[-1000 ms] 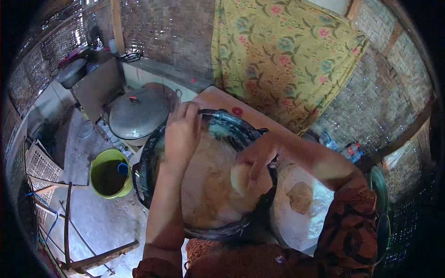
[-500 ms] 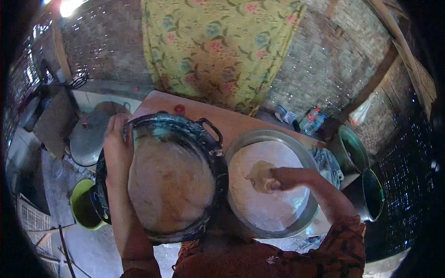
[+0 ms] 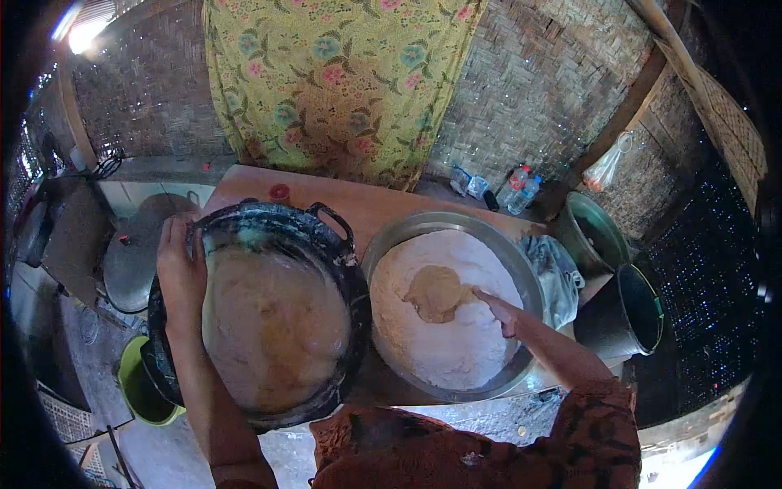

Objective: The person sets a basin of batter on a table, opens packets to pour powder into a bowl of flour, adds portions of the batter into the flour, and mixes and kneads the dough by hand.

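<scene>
My left hand grips the left rim of a black two-handled basin, fingers curled over its edge. In that basin lies a pale beige, floury-looking mixture, somewhat blurred. To its right stands a wide metal basin filled with white flour. A flattened lump of wet tan dough sits on the flour. My right hand is just right of the lump, fingers stretched out and thumb apart, fingertips at a small trail of dough.
Both basins rest on a wooden table. A red-lidded small container is behind them. Plastic bottles, a plastic bag and dark buckets are at right. A green bucket and a large lidded pot are at left.
My right hand has drawn back to the right off the dough, which now lies wider and flatter on the flour. My left hand stays on the black basin's rim. The view has shifted.
</scene>
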Tool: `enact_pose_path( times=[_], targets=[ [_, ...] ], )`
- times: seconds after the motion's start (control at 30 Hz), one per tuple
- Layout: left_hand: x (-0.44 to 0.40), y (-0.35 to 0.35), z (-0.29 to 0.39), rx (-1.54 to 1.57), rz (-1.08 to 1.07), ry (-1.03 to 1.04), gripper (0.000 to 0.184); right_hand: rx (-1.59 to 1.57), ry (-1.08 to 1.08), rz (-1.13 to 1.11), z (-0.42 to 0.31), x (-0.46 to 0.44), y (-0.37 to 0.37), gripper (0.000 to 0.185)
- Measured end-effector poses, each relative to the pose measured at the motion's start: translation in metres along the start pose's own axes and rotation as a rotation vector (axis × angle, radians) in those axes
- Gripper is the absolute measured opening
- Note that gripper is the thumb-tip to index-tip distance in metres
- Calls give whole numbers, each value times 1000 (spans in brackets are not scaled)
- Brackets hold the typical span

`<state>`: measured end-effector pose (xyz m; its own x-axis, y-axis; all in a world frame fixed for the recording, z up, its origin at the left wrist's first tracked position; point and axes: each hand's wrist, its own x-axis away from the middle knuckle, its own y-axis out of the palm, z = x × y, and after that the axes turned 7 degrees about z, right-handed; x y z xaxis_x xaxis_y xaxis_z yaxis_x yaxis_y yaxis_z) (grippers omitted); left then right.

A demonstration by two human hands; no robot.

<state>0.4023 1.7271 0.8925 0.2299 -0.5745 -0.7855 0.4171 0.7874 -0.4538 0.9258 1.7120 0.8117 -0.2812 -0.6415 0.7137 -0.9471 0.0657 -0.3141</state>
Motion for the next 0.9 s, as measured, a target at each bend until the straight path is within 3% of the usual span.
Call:
enact_pose_path(
  times=[0.03,0.1,0.13,0.2,0.23,0.3,0.33,0.4,0.43,0.5,0.53,0.6,0.7,0.73,0.77,0.8,0.87,0.9],
  targets=[
    [-1,-1,1,18,-1,6,21,2,-5,2,4,-5,-2,64],
    [0,0,0,-4,10,14,20,-249,-7,-349,9,-14,-7,61],
    [1,1,-1,-25,14,19,19,-242,-9,-349,7,-18,-6,61],
    [2,1,-2,-38,3,7,19,-57,-314,-229,6,-25,-5,54],
    [2,1,-2,-50,-11,3,19,-61,-310,-227,5,-30,-7,54],
    [2,1,1,-10,-9,0,19,330,-384,49,-32,-2,14,51],
    [2,1,3,29,-1,-8,19,325,-381,53,-40,-4,18,51],
    [2,1,3,17,0,24,20,958,-562,252,-49,-12,22,61],
    [1,0,2,0,3,52,20,957,-562,253,-46,-15,22,61],
    [2,-1,5,10,6,30,21,1066,-881,381,-38,-23,18,62],
    [1,-1,5,19,9,7,22,1065,-884,383,-39,-47,9,62],
    [1,0,-1,15,7,18,22,1051,-816,293,-43,-103,-14,72],
    [1,0,-2,25,-13,23,23,1186,-629,317,-58,-95,-22,86],
    [2,0,-2,39,-30,13,23,924,-508,135,-59,-93,-24,89],
    [2,0,-1,36,-28,16,23,922,-512,134,-54,-90,-23,89],
    [2,1,0,21,-16,6,23,669,-269,77,-54,-65,-14,88],
    [4,3,-3,0,-1,-2,23,415,-34,15,-44,-53,-4,87],
    [5,6,-5,-47,10,5,23,275,-27,-57,-36,-55,-3,84]
  ],
)
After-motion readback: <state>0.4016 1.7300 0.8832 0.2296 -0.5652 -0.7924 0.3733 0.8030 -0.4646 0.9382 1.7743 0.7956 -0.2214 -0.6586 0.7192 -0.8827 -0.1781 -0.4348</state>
